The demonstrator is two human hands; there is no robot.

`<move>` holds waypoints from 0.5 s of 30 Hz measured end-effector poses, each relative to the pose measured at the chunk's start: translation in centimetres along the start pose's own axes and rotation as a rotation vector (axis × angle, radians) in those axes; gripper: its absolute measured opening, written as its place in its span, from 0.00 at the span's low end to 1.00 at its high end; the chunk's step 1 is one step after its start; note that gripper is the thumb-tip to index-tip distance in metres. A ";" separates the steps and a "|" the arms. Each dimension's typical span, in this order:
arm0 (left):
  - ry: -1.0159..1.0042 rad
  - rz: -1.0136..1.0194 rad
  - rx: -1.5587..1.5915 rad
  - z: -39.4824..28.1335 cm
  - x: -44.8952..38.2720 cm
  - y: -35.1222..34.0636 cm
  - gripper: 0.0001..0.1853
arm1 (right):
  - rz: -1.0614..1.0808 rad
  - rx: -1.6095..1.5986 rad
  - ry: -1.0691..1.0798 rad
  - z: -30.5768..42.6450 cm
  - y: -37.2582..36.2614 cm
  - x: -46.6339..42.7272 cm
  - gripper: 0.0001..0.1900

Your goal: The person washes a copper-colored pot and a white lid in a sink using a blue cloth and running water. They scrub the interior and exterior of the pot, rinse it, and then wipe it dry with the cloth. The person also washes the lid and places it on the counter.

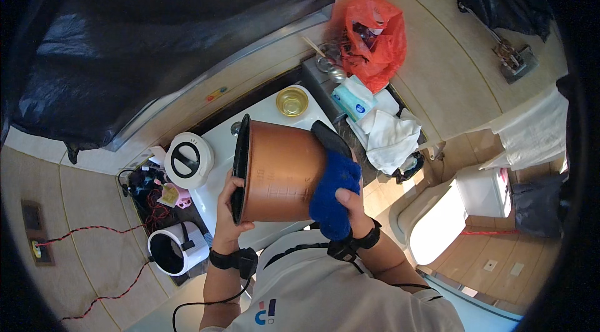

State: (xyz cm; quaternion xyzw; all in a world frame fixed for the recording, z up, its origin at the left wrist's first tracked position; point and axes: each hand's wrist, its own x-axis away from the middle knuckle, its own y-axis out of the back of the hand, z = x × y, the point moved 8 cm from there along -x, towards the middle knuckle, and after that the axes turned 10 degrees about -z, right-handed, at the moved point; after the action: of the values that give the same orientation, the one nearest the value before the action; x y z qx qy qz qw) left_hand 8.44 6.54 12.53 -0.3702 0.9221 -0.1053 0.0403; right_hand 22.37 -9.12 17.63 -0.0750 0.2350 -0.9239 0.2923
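A copper-coloured cooker inner pot (281, 172) with a dark interior lies on its side in the air, its mouth towards the left. My left hand (232, 210) grips the rim, fingers at the mouth. My right hand (354, 205) presses a blue cloth (335, 191) against the pot's base and side. A dark pad (331, 137) shows at the base's upper edge; whether it is part of the cloth cannot be told. Below the pot is a white sink (220, 144). A white round lid (189, 160) with a black handle and a white cooker body (178, 248) are at the left.
A yellowish glass bowl (292, 101) sits on the sink's back edge. Behind at right are a red plastic bag (375, 46), a tissue pack (354, 97) and white cloths (391, 137). Red-black wires (93, 228) run at left; a toilet (436, 224) stands at right.
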 end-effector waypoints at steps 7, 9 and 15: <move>-0.071 0.075 0.014 -0.2 -0.4 -0.5 0.47 | 0.018 0.092 -0.001 1.4 -0.8 1.7 0.50; -0.057 0.069 0.041 -0.3 -0.3 -0.8 0.50 | 0.035 0.142 0.071 2.0 -0.8 1.7 0.49; -0.008 0.075 0.074 0.0 0.1 -1.2 0.63 | 0.078 0.240 0.291 3.7 -1.2 1.4 0.44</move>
State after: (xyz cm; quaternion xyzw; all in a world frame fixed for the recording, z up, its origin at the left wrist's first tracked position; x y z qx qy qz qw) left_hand 9.21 5.62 12.76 -0.3341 0.9306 -0.1364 0.0615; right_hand 21.66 -10.46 21.46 0.1041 0.1656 -0.9345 0.2975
